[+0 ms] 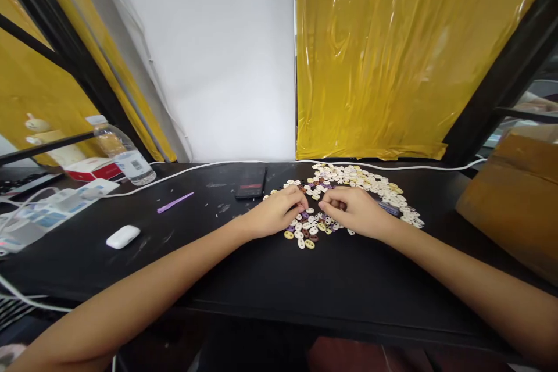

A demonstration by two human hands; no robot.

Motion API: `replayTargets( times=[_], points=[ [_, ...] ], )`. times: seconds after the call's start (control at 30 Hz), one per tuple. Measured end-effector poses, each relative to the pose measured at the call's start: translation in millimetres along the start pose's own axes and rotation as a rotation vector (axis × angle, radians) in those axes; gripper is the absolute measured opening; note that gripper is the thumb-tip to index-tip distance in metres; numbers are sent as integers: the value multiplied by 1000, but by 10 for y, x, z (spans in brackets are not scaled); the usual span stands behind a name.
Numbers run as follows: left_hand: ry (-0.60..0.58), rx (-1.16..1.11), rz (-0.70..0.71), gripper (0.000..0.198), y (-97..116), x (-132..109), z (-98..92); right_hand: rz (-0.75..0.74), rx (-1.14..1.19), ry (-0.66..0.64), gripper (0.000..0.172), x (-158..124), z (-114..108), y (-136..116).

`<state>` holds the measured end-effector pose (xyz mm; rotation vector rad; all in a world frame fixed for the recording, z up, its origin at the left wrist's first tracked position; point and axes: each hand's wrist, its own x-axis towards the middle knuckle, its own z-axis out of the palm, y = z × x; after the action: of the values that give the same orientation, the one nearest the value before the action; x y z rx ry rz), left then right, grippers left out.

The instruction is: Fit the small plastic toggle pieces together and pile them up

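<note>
Small oval pieces with two holes, like buttons (310,232), lie in a loose pile on the black table (261,273). They are white, yellow, brown and purple. My left hand (279,209) is over the pile's left side with its fingers curled together. Across a narrow gap, my right hand (355,211) is also closed, thumb against the bent fingers. Whatever either hand pinches is too small or hidden to make out. Behind the hands spreads a larger heap of mostly white pieces (349,174). A bundle of dark thin strips (389,208) rests beside my right wrist.
A black phone (251,182) lies behind my left hand. To the left are a thin purple pointed item (175,202), a white earbud case (123,236), a water bottle (126,154) and a power strip (56,209). A cardboard box (514,197) stands right; a white cable (209,164) runs along the back.
</note>
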<state>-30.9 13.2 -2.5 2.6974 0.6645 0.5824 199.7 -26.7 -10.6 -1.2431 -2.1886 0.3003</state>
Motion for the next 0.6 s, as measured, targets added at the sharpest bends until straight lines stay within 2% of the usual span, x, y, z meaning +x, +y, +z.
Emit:
replayTargets(
  times=[0.1,0.23,0.33,0.4,0.47,0.6],
  points=[
    [72,-81,46,15,40,9,21,-15,27,7,18,-1,8,-24],
    [153,-231,38,11,131,21,28,-65,63,10,13,-20,43,-95],
    [146,-365,23,18,163,17,26,-86,83,4,16,-41,80,-130],
    [124,-437,0,24,156,10,28,-85,102,13,12,-54,97,-133],
    [102,-466,-34,28,139,3,34,-75,126,35,7,-62,105,-130],
    [89,-454,-77,32,116,-9,52,-75,157,38,9,-62,106,-140]
  ],
)
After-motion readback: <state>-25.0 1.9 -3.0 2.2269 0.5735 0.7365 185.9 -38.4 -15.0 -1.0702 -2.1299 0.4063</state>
